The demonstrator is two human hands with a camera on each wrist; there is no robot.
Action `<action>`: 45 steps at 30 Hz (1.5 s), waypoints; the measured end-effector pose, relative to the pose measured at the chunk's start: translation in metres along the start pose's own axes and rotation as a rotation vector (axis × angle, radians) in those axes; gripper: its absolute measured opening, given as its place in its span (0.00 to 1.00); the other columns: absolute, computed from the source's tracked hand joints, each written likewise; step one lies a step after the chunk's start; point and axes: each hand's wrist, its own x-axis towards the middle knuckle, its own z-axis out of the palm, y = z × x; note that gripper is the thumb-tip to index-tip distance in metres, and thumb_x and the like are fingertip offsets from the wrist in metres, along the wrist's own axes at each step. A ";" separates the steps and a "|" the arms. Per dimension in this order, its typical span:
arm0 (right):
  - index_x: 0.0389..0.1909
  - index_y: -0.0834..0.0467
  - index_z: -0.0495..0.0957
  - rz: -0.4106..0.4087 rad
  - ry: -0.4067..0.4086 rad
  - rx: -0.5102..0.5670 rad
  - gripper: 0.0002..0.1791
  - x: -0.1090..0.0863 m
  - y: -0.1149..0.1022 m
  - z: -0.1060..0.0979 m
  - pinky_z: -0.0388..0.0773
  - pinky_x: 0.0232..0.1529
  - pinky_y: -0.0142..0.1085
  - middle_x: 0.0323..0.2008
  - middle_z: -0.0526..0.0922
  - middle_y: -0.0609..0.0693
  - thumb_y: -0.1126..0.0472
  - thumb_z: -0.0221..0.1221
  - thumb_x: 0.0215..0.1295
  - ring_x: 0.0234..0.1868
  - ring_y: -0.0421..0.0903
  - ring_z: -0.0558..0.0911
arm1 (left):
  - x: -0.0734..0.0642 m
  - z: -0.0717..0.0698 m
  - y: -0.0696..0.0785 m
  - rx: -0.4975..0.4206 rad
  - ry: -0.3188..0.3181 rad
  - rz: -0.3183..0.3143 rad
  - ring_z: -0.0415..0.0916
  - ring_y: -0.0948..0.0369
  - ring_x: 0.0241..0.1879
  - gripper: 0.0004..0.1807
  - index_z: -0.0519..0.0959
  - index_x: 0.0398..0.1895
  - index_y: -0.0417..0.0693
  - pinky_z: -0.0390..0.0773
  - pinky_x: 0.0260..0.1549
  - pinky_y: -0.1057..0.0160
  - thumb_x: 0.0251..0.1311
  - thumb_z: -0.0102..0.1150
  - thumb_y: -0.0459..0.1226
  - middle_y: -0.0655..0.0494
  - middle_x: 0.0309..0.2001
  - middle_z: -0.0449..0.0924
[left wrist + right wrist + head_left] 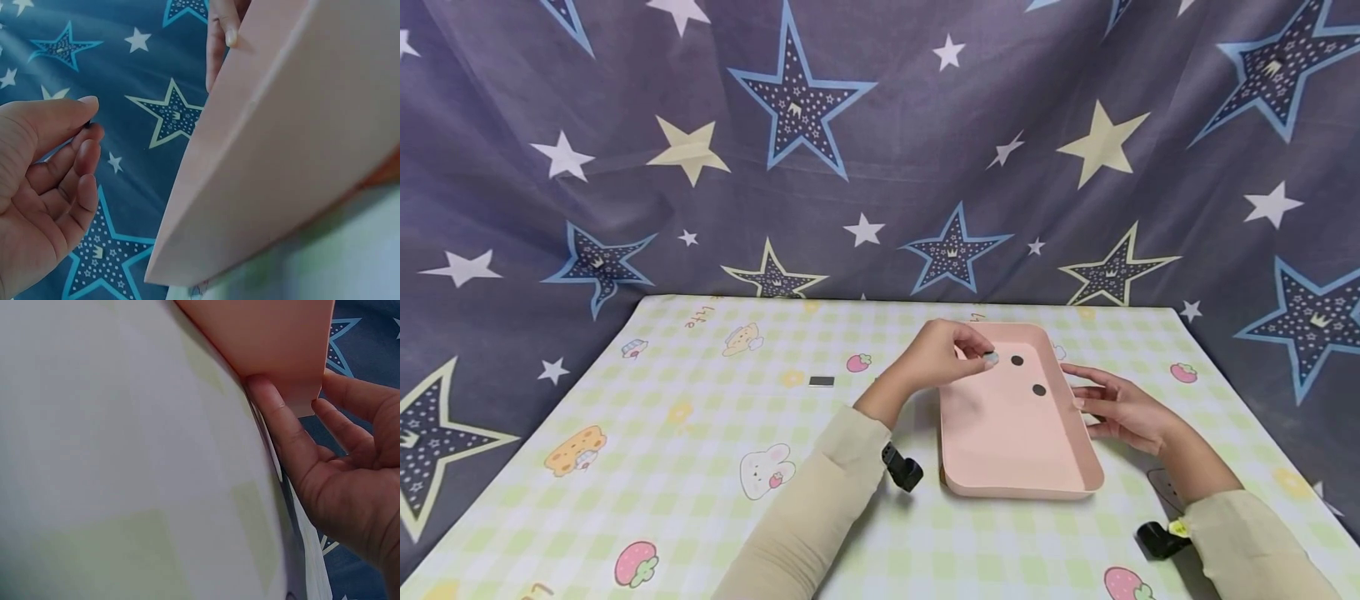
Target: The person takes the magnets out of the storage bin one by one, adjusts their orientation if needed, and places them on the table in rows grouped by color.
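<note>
My left hand [936, 354] is over the upper left part of a pink tray [1007, 450]. Its thumb and forefinger pinch a small dark piece [87, 124], mostly hidden by the fingertips. Two small black discs [1017, 360] lie apart on the tray floor near the far end. Outside the tray's right wall, my right hand [1127, 412] touches the side with extended fingers. Seen from the right wrist, one digit [269, 400] lies against the outer wall, while other fingertips meet the tray's edge.
A small black rectangular piece with a pale edge [822, 382] lies on the checked tablecloth [700, 467], left of the tray. Behind the table hangs a dark curtain [880, 183] printed with stars. Each wrist carries a black camera [902, 468].
</note>
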 end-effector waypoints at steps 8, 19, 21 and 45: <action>0.75 0.49 0.57 0.012 0.020 -0.012 0.34 0.001 0.000 -0.001 0.82 0.44 0.44 0.53 0.77 0.52 0.67 0.54 0.72 0.49 0.47 0.82 | -0.012 -0.006 -0.010 0.040 0.023 0.007 0.77 0.68 0.32 0.08 0.86 0.39 0.42 0.76 0.30 0.72 0.56 0.69 0.35 0.57 0.32 0.85; 0.74 0.48 0.59 0.000 0.001 -0.001 0.32 0.001 0.001 -0.001 0.82 0.43 0.44 0.53 0.77 0.52 0.68 0.53 0.72 0.48 0.47 0.83 | -0.030 -0.022 -0.011 0.048 0.046 -0.001 0.76 0.66 0.28 0.07 0.86 0.37 0.43 0.78 0.30 0.70 0.56 0.69 0.35 0.58 0.30 0.84; 0.74 0.48 0.59 0.003 0.007 -0.001 0.32 0.001 0.001 -0.001 0.82 0.44 0.44 0.53 0.77 0.52 0.67 0.54 0.72 0.48 0.47 0.83 | -0.033 -0.024 -0.012 0.058 0.051 0.001 0.76 0.67 0.28 0.07 0.87 0.37 0.44 0.78 0.30 0.70 0.56 0.69 0.35 0.58 0.30 0.84; 0.73 0.47 0.60 -0.008 -0.026 0.015 0.31 0.001 0.001 -0.002 0.82 0.45 0.44 0.53 0.77 0.52 0.68 0.52 0.73 0.49 0.48 0.82 | -0.072 -0.039 -0.032 0.147 -0.004 -0.096 0.78 0.71 0.28 0.07 0.88 0.35 0.49 0.58 0.48 0.47 0.53 0.72 0.38 0.67 0.28 0.84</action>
